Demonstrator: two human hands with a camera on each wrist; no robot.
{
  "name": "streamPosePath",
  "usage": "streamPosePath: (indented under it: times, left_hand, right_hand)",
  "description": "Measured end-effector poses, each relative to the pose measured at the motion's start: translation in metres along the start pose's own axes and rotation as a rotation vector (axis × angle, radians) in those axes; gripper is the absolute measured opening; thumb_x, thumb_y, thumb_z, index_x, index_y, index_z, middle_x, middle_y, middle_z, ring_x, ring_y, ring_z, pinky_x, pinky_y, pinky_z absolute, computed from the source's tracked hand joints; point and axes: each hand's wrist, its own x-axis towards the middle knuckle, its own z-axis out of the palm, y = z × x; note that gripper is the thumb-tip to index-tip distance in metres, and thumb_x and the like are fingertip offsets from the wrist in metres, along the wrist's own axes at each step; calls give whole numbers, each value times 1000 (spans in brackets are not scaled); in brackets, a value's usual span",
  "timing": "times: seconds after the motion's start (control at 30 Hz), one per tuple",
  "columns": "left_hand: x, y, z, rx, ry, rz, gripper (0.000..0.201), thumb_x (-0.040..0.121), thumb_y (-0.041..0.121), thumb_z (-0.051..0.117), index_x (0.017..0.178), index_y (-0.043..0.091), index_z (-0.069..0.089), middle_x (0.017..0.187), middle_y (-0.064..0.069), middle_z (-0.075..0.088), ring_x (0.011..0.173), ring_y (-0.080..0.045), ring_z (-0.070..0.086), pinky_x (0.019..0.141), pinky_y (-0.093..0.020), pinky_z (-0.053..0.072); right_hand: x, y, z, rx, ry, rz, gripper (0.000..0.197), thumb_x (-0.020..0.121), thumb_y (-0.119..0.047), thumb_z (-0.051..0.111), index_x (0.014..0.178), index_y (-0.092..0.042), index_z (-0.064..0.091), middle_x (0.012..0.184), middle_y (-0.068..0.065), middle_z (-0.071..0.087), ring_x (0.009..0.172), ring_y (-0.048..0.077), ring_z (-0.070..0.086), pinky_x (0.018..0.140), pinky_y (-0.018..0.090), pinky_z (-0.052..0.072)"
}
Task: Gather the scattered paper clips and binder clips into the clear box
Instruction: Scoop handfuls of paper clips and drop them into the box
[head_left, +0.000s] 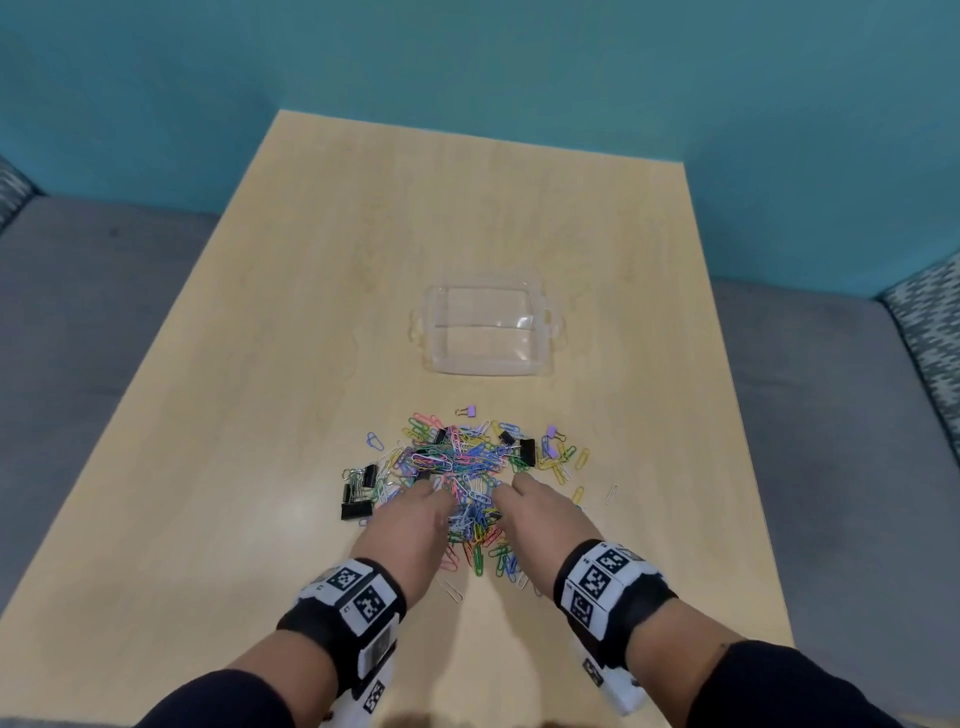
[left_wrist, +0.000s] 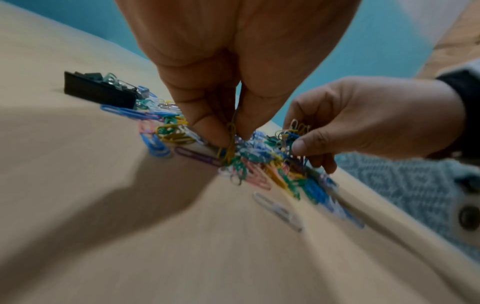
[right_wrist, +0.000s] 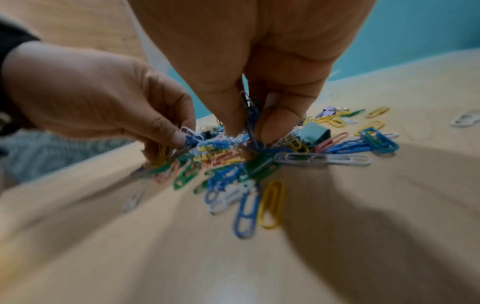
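A heap of coloured paper clips (head_left: 470, 467) lies on the wooden table (head_left: 260, 364), with black binder clips (head_left: 357, 501) at its left and small purple ones (head_left: 552, 432) at its right. The clear box (head_left: 488, 330) stands open just beyond the heap. My left hand (head_left: 415, 512) digs into the heap's near side, its fingers pinching a bunch of clips (left_wrist: 230, 139). My right hand (head_left: 540, 512) does the same beside it, with clips (right_wrist: 250, 115) caught between thumb and fingers. Both hands sit close together over the pile.
A grey sofa seat (head_left: 93, 312) surrounds the table, with patterned cushions (head_left: 930, 332) at the right. A teal wall (head_left: 467, 62) rises behind. A few stray clips (head_left: 613, 493) lie right of the heap, near my right hand.
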Motion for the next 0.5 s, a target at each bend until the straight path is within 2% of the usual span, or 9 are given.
streamPosePath:
  times: [0.07, 0.13, 0.2, 0.27, 0.33, 0.43, 0.5]
  left_hand:
    - [1, -1, -8, -99, -14, -20, 5, 86, 15, 53, 85, 17, 58, 85, 1, 51, 76, -21, 54, 64, -32, 38]
    - [1, -2, -19, -215, -40, -46, 6, 84, 18, 57, 81, 21, 60, 79, 5, 57, 73, -16, 57, 64, -30, 43]
    - [3, -2, -34, -417, -97, -116, 9, 81, 16, 62, 73, 20, 60, 65, 5, 60, 59, -14, 62, 60, -32, 51]
    - [12, 0, -52, -625, -127, -187, 13, 82, 16, 67, 70, 19, 61, 55, 3, 59, 48, -13, 62, 57, -36, 54]
    - [30, 1, -72, -682, -88, -179, 12, 83, 19, 69, 72, 16, 63, 55, 1, 60, 48, -13, 62, 54, -37, 53]
    - [73, 4, -102, -624, 44, -139, 10, 84, 20, 68, 76, 16, 63, 61, -2, 65, 53, -14, 66, 53, -29, 49]
    - [105, 6, -116, -588, 134, -139, 9, 84, 17, 66, 77, 16, 63, 65, -4, 65, 56, -15, 68, 50, -29, 49]
  right_hand:
    - [2, 4, -5, 151, -1, 66, 9, 92, -13, 51, 101, -14, 50, 94, 2, 45, 77, 26, 50, 67, 36, 47]
    - [3, 7, -15, 347, -43, 147, 14, 92, -19, 52, 105, -18, 54, 96, 2, 57, 76, 22, 58, 68, 36, 50]
    - [6, 9, -28, 620, -131, 249, 14, 88, -19, 56, 102, -24, 55, 82, 4, 62, 61, 19, 59, 57, 35, 50]
    - [16, 14, -44, 827, -200, 323, 14, 88, -15, 59, 99, -22, 55, 73, 8, 63, 53, 17, 59, 50, 31, 48]
    - [32, 20, -66, 864, -184, 325, 9, 89, -12, 61, 95, -18, 57, 69, 8, 65, 51, 17, 61, 51, 29, 50]
    - [67, 29, -101, 860, -45, 327, 5, 89, -9, 61, 89, -13, 57, 69, 10, 66, 51, 18, 61, 49, 30, 52]
    - [96, 36, -117, 815, 65, 332, 7, 88, -7, 60, 85, -12, 57, 70, 11, 66, 52, 20, 62, 58, 36, 58]
